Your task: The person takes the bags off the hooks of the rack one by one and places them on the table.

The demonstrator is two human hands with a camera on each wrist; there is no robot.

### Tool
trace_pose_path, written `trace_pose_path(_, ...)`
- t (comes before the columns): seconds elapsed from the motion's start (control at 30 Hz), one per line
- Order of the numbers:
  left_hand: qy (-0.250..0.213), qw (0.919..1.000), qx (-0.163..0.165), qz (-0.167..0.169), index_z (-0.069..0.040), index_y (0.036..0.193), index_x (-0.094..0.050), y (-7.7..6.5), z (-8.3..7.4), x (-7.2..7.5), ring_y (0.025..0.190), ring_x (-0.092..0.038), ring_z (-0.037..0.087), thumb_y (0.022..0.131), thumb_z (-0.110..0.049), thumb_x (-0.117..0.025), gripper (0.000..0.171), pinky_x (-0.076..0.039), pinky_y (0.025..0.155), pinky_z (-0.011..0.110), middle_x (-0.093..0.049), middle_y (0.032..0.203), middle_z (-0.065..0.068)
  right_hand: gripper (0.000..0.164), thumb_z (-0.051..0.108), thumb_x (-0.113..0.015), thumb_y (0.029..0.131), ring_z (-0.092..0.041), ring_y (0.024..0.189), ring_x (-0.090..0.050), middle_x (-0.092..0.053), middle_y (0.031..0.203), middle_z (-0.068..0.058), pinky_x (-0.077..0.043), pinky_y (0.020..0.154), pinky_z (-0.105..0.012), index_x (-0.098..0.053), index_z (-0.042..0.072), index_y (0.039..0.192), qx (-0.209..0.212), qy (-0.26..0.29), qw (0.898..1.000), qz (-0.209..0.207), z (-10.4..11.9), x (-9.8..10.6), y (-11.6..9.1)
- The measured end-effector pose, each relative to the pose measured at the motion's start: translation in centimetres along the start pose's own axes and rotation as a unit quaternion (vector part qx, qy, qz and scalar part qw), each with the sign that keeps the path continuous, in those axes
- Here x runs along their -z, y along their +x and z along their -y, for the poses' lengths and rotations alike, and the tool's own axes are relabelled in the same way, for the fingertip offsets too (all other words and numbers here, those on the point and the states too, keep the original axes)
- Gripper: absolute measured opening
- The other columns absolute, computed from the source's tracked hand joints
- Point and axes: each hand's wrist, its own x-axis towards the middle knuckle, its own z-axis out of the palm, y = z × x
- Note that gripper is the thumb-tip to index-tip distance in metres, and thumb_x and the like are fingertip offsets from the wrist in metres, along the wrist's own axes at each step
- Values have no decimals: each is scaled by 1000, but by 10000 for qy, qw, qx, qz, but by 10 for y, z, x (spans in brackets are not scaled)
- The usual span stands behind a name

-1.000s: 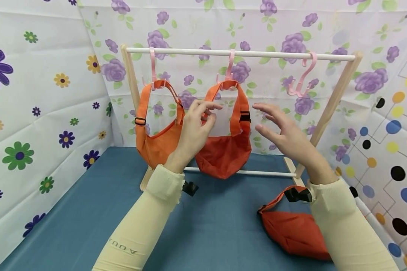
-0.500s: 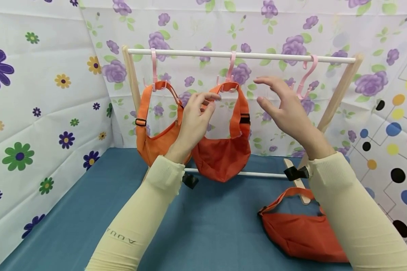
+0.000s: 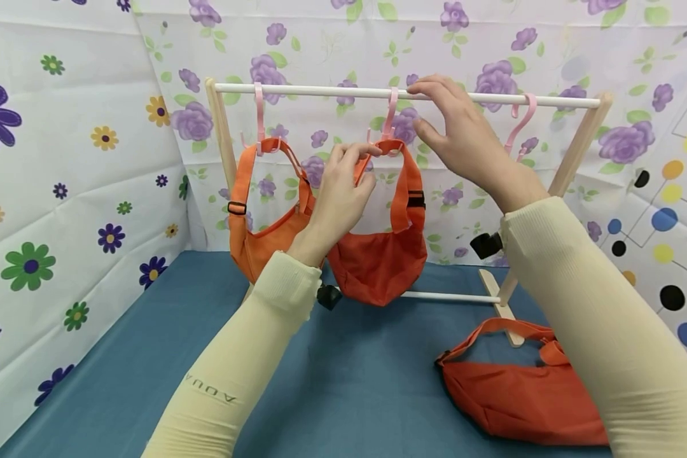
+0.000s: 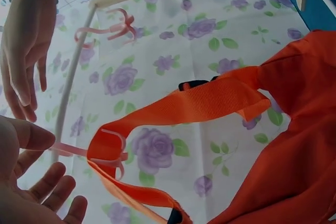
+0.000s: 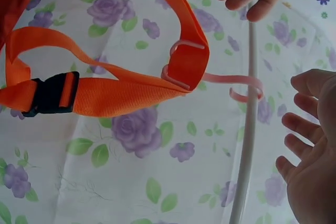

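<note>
A red-orange shoulder bag (image 3: 378, 267) hangs in the middle of the rack, its orange strap (image 3: 408, 181) looped over the lower prongs of a pink hook (image 3: 390, 117). My left hand (image 3: 343, 187) is in front of the strap's left side, fingers loosely bent; in the left wrist view a gap separates the left hand (image 4: 31, 182) from the strap (image 4: 184, 103). My right hand (image 3: 464, 133) is raised by the white rail (image 3: 326, 91), to the right of the hook. In the right wrist view the right hand (image 5: 315, 150) has its fingers spread, apart from the rail (image 5: 245, 166), holding nothing.
A lighter orange bag (image 3: 271, 248) hangs from a pink hook (image 3: 259, 114) on the left. Another pink hook (image 3: 521, 124) on the right carries no bag. A third red-orange bag (image 3: 515, 401) lies on the blue cloth (image 3: 366, 394), partly behind my right sleeve.
My right hand has moved up and leftward to the rail's height, near the middle hook. My left hand has shifted slightly up and right. The bags stay where they were.
</note>
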Motion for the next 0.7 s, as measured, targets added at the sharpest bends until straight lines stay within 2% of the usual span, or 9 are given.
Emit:
trace_pose_path(0.2,358,9993,102,33,-15,134,-63,6,10,-3,118,-48,25,101,-3,-56,36,-39,89,36,-50,131,8,49,23,-56,109,-19,154,-29,-40,163,-3,-18,126,-37,-46,13,156,-285,-250,9988,307,-2,-5,18)
trace_pose_path(0.43,710,9967,373,98,-17,151,-48,7,21,-4,128,-46,25,101,-8,-59,51,-39,101,41,-45,144,9,58,25,-55,109,-20,159,-13,-32,168,-6,-6,128,-39,-36,12,162,-334,-669,9955,577,-4,-8,34)
trace_pose_path(0.57,610,9962,549,294,-20,158,-39,4,27,-4,125,-44,26,101,-6,-58,61,-40,95,41,-41,147,9,60,29,-53,110,-20,160,-9,-29,169,-7,-4,128,-40,-33,12,164,-421,-813,9926,800,-5,-10,42)
trace_pose_path(0.7,495,9959,619,434,-20,160,-36,2,32,-5,119,-45,26,101,-6,-59,64,-40,90,38,-39,145,11,59,29,-52,110,-23,160,-12,-32,168,-10,-4,128,-40,-34,9,163,-451,-874,9910,907,-4,-12,49)
